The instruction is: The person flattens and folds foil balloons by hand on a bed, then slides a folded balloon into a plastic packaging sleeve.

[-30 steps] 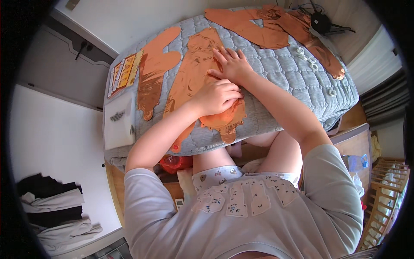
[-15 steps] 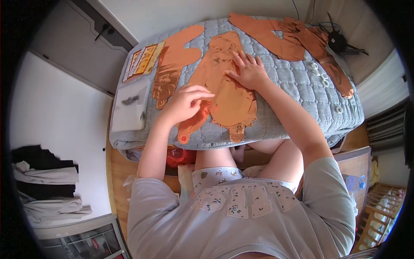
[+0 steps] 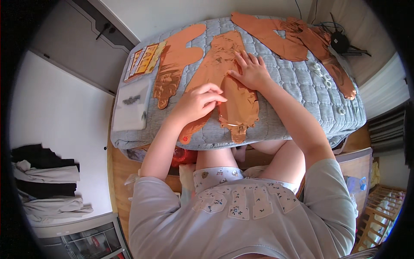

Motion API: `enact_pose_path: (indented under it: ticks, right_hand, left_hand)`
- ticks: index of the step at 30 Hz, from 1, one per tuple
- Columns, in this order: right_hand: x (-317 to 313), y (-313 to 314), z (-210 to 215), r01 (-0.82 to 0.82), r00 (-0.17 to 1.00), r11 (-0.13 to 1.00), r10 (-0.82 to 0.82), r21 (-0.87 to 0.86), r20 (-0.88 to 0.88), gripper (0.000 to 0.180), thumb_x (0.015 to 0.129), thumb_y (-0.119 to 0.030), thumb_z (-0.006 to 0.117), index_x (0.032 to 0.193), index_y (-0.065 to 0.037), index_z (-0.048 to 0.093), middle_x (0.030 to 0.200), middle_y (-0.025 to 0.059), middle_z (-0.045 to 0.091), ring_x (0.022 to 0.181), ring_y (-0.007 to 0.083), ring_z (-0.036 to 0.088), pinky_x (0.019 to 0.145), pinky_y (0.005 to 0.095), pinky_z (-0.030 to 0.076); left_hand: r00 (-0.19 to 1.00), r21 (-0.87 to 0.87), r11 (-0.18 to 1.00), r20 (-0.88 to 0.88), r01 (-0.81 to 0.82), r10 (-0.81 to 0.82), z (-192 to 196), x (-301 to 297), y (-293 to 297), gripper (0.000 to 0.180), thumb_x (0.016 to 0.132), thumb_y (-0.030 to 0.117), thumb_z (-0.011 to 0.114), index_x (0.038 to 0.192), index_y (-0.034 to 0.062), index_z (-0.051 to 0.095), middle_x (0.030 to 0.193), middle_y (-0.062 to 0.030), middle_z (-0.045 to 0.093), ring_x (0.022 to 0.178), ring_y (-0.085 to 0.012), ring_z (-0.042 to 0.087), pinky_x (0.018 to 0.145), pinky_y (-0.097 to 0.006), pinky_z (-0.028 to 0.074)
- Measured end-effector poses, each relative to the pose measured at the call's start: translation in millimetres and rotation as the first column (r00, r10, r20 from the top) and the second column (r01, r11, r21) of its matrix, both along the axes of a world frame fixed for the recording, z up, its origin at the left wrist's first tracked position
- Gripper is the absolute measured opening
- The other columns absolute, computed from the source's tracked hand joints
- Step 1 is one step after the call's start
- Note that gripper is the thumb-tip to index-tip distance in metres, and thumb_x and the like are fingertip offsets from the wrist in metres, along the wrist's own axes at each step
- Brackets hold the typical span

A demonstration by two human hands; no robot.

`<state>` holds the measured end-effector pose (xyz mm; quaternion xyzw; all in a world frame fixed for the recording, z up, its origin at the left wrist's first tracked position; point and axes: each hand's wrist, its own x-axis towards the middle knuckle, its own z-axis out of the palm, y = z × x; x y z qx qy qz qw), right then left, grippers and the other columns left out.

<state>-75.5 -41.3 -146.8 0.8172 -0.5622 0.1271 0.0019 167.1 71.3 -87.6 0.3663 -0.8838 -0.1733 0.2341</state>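
Note:
A copper-coloured foil balloon (image 3: 211,75) lies flat on the mattress in front of me, its shiny lower part folded over itself and two narrow ends near the front edge. My right hand (image 3: 253,74) rests palm down with spread fingers on the balloon's right side. At the fold's left edge is my left hand (image 3: 199,102), its fingers bent and apart, the tips touching the foil. To the left lies a second copper foil balloon (image 3: 183,49), and a third, crumpled one (image 3: 286,45) stretches across the far right.
A grey quilted mattress (image 3: 286,101) carries everything. At its left lie printed sheets (image 3: 142,61) and a clear plastic packet (image 3: 130,107). White ribbon rolls (image 3: 324,77) sit on the right. Behind them is a black router (image 3: 340,42) with cables. A red object (image 3: 179,156) shows below the mattress edge.
My left hand has moved right and slightly down, its fingertips now further over the fold. The folded part looks narrower, its left edge shifted right. My right hand stays nearly in place.

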Motion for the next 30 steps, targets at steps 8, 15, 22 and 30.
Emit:
enact_pose_path:
  ticks: [8,15,22,30]
  right_hand:
    - [1,-1,1,0.003,1.000,0.999,-0.003,0.040,0.002,0.085,0.101,-0.071,0.031,0.164,-0.015,0.020,0.167,0.0131,0.026,0.153,0.0323,0.024,0.124,0.0569,0.015]
    - [-2,-4,-5,0.003,1.000,1.000,-0.003,-0.018,-0.005,0.081,0.101,-0.068,0.036,0.163,-0.016,0.023,0.166,0.0134,0.030,0.152,0.0328,0.029,0.123,0.0572,0.021]
    - [0,-3,-4,-0.003,1.000,1.000,0.003,0.006,0.014,0.078,0.103,-0.065,0.033,0.163,-0.016,0.022,0.166,0.0137,0.028,0.153,0.0329,0.027,0.124,0.0571,0.018]
    - [0,-5,-7,-0.002,1.000,0.999,0.003,-0.035,0.031,0.075,0.103,-0.062,0.038,0.161,-0.017,0.026,0.166,0.0133,0.030,0.151,0.0334,0.029,0.123,0.0569,0.021]
  left_hand:
    - [0.980,0.013,0.980,0.012,0.199,-0.199,-5,-52,-17,0.027,0.089,0.005,0.067,0.115,0.0130,0.073,0.128,-0.0040,0.064,0.110,-0.0237,0.067,0.091,-0.035,0.056]
    - [0.999,0.029,0.999,0.038,-0.039,0.038,-17,-48,-9,0.068,0.088,0.022,0.077,0.148,0.0122,0.047,0.144,-0.0109,0.053,0.131,-0.0298,0.053,0.108,-0.042,0.046]
    - [0.970,-0.080,0.993,0.220,-0.088,0.103,-25,-36,-16,0.078,0.084,0.045,0.080,0.148,0.0137,0.048,0.130,-0.0105,0.062,0.124,-0.0295,0.056,0.112,-0.046,0.035]
    - [0.904,-0.184,0.977,0.391,-0.105,0.171,-19,-38,-28,0.112,0.075,0.063,0.080,0.161,0.0132,0.029,0.129,-0.0128,0.063,0.129,-0.0293,0.052,0.113,-0.050,0.029]
